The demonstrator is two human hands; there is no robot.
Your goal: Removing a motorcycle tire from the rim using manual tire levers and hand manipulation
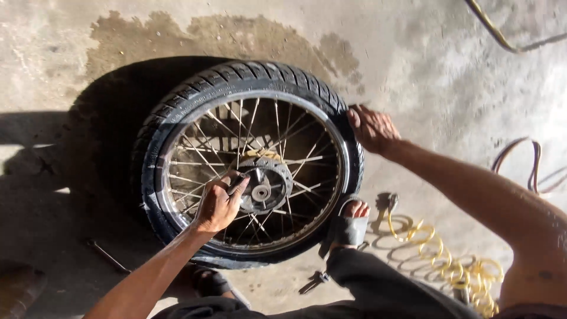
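While both hands steady it, the wheel lies flat on the concrete, seen from the 1 head view:

Wheel: a spoked motorcycle wheel [251, 162] with its tyre [177, 100] fitted, lying between the 2 hands, with a sandalled foot [349, 224] against the tyre's near edge.

Left hand: the left hand [217, 204] curls narrow around a small dark tool [238, 184], set just beside the hub [261, 189]; its fingers sit among the spokes [201, 156].

Right hand: the right hand [372, 129] rests on the tyre's outer edge, fingers bent over the tread, holding nothing else.

Near the right arm: a coiled yellow air hose [449, 266] lies below the forearm, well apart from the hand; another hose [531, 165] loops beyond it.

Near the left arm: a metal tool [313, 282] lies on the floor [413, 65] by the knee.

Risk, fingers: if the tool slips off the hub, knuckles could strike the spokes.

Risk, wheel: pushing on only 1 side of the tyre could make the wheel slide or tip.

Risk, footing: the hose coils close to the foot could snag it.
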